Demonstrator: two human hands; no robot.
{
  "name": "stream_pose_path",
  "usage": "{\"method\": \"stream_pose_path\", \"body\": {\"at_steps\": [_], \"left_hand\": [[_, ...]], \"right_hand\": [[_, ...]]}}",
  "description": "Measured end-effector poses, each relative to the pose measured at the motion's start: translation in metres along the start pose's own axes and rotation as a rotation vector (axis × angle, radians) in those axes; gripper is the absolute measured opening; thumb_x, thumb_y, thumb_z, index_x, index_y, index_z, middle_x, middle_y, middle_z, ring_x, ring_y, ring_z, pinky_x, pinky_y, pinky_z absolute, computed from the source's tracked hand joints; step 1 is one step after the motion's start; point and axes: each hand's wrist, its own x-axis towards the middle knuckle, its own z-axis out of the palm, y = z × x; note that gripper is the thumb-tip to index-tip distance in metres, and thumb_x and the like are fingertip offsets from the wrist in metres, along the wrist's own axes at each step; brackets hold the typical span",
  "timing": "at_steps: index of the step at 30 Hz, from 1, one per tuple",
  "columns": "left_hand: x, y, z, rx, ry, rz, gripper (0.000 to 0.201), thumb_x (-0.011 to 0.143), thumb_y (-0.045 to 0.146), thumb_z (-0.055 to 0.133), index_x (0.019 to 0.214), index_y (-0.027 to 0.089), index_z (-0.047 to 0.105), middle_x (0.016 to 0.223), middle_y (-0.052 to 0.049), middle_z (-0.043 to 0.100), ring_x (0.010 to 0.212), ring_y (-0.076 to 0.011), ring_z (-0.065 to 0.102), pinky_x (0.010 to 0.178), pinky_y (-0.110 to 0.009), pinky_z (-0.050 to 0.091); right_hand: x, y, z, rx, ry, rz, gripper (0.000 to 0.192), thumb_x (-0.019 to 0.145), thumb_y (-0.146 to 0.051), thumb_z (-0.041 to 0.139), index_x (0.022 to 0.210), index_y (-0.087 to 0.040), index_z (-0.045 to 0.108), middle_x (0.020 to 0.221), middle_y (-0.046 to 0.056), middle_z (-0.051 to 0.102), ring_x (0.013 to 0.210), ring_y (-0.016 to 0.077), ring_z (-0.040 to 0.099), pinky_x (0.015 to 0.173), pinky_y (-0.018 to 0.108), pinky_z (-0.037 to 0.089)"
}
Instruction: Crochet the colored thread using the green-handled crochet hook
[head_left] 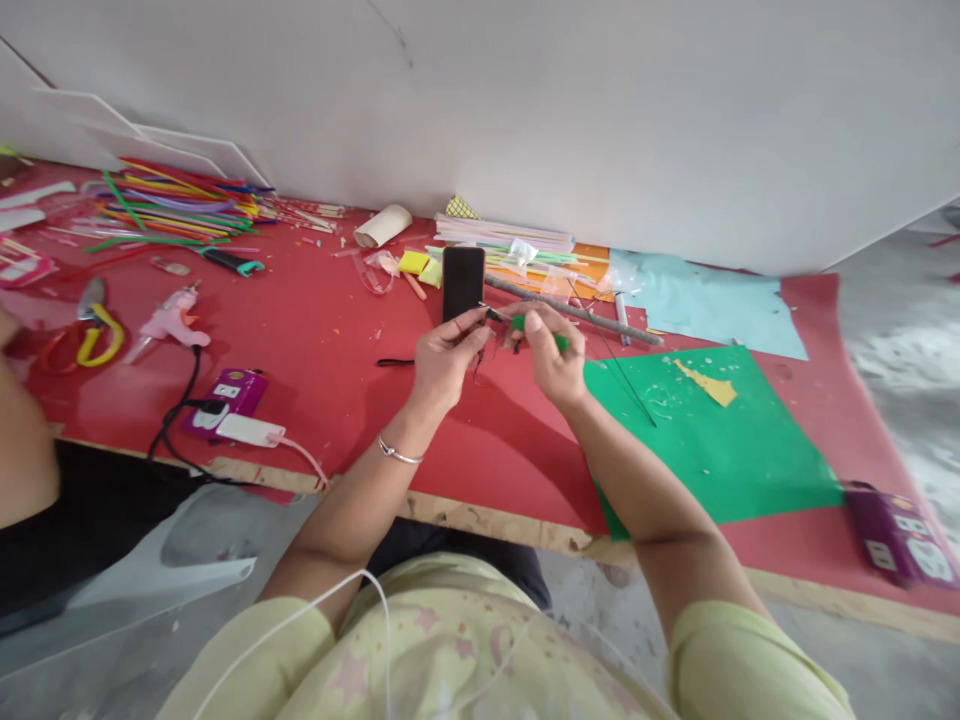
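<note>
Over the middle of the red table, my left hand [439,362] is closed in a pinch on a small dark piece [493,314]. Opposite it, my right hand [556,352] wraps around a small green object [562,342], part of which shows between the fingers. The two hands almost meet, and fine dark strands hang below them. What exactly the pieces are is too small to tell. Just behind my left fingers lies a black phone [463,278], and a grey rod [600,318] runs behind my right hand.
A green sheet [780,440] with a yellow scrap [707,384] lies right, before a light blue sheet [712,300]. Leftward are a pink glue gun [171,318], yellow-handled scissors [101,335], a purple power box [229,398] and coloured sticks [180,205]. Another person's arm [22,430] enters at left.
</note>
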Motion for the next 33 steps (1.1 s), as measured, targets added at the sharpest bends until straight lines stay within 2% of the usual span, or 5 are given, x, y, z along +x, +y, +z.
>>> {"method": "stream_pose_path", "body": {"at_steps": [4,8,17,25,33], "left_hand": [[0.000,0.016,0.001,-0.058,-0.065,-0.047,0.041,0.068,0.041,0.100,0.105,0.025,0.090,0.076,0.000,0.075,0.055,-0.0056,0.045,0.052,-0.023,0.038],[-0.001,0.021,-0.001,-0.058,-0.061,-0.054,0.035,0.071,0.036,0.096,0.104,0.027,0.091,0.079,-0.002,0.078,0.054,-0.0049,0.040,0.049,-0.023,0.030],[-0.002,0.028,-0.001,-0.043,-0.052,-0.128,0.030,0.070,0.029,0.089,0.099,0.025,0.091,0.081,-0.004,0.079,0.052,-0.0043,0.037,0.048,-0.023,0.021],[-0.001,0.026,-0.006,0.012,-0.110,-0.007,0.021,0.076,0.026,0.086,0.096,0.027,0.091,0.093,-0.005,0.081,0.058,-0.0058,0.047,0.052,-0.023,0.033],[0.000,0.025,-0.012,0.061,-0.157,0.069,0.017,0.080,0.023,0.083,0.095,0.027,0.091,0.102,-0.006,0.082,0.076,-0.0114,0.063,0.064,-0.025,0.047]], "right_hand": [[0.014,0.013,-0.008,0.269,0.007,0.218,0.050,0.094,-0.066,0.075,0.069,-0.023,0.068,0.074,0.000,0.072,0.055,0.0116,0.062,0.052,0.027,0.051],[0.020,0.016,-0.009,0.425,-0.042,0.376,0.051,0.082,-0.068,0.085,0.068,-0.021,0.069,0.063,-0.002,0.065,0.052,0.0108,0.059,0.051,0.026,0.055],[0.018,0.017,-0.005,0.587,-0.069,0.578,0.056,0.087,-0.063,0.083,0.061,-0.022,0.054,0.076,0.000,0.076,0.051,0.0072,0.049,0.052,0.024,0.056],[0.020,0.019,-0.013,0.609,-0.100,0.602,0.054,0.086,-0.058,0.083,0.060,-0.021,0.054,0.076,0.000,0.076,0.049,0.0064,0.046,0.051,0.024,0.056],[0.021,0.017,-0.015,0.552,-0.155,0.516,0.054,0.078,-0.059,0.088,0.058,-0.021,0.056,0.075,0.001,0.074,0.046,0.0057,0.045,0.048,0.024,0.056]]}}
